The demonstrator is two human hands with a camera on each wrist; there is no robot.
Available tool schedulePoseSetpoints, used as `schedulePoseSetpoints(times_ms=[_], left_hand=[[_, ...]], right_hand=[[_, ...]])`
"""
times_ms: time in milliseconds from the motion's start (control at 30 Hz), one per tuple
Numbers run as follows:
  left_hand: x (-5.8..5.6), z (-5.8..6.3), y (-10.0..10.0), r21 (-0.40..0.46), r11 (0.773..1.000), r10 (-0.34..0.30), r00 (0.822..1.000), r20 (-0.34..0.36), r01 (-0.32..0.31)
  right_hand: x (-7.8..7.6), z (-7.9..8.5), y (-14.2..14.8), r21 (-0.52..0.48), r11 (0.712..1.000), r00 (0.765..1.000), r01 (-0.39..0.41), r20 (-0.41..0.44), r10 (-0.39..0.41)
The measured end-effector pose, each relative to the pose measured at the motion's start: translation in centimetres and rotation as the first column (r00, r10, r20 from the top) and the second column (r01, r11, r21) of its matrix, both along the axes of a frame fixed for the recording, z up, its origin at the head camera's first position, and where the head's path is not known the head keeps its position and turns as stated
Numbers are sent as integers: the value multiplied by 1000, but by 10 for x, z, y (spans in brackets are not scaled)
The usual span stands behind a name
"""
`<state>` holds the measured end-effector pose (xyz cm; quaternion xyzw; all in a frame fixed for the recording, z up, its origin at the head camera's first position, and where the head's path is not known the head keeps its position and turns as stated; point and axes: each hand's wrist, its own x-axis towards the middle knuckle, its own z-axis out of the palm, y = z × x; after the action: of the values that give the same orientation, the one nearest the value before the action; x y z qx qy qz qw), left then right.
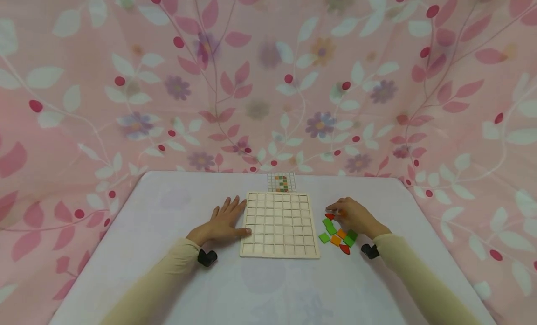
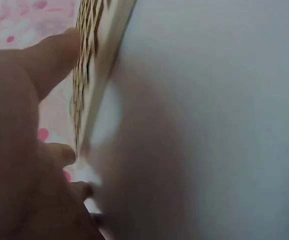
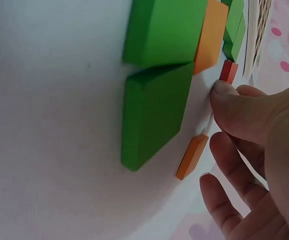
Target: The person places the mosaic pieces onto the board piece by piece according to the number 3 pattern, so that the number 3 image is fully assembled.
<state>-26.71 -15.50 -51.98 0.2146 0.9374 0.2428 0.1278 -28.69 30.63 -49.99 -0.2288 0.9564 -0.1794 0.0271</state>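
A pale wooden grid board (image 1: pixel 278 225) lies flat on the table, no tiles in its squares. My left hand (image 1: pixel 224 222) rests at its left side with fingers spread, the thumb on the board's edge; in the left wrist view the thumb (image 2: pixel 54 55) overlaps the gridded side. Right of the board, my right hand (image 1: pixel 355 216) reaches down and pinches a red tile (image 3: pixel 228 71) between thumb and index finger, the index tip partly hidden behind the thumb. An orange tile (image 3: pixel 192 157) lies under the other fingers. Green tiles (image 3: pixel 157 117) lie nearer the wrist.
Several loose green, orange and red tiles (image 1: pixel 335 240) lie close together between the board and the right forearm. A printed pattern card (image 1: pixel 271 183) with coloured squares lies behind the board. A flowered pink curtain (image 1: pixel 268 82) hangs behind the white-covered table (image 1: pixel 277 287).
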Motion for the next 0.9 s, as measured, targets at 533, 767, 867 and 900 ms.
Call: schedulePoseSetpoints(times_ms=[533,767,867,900], left_hand=[[4,-11,4,15,999,47,997,-68,-47],[5,-14,3,20,997,74,995,-72,-73],[6,-14,5,27,997,73,994,-77,-71],[6,-14,5,29,997,71,994,-79,-69]], right_hand=[[6,-6,-2,-53,998,996,-37,-80,33],[5,-8,-10,-59,998,999,-14,-52,11],[5,-8,-12,-43,999,998,1,-58,-3],[5,-8,-12,-39,999,998,7,-61,-9]])
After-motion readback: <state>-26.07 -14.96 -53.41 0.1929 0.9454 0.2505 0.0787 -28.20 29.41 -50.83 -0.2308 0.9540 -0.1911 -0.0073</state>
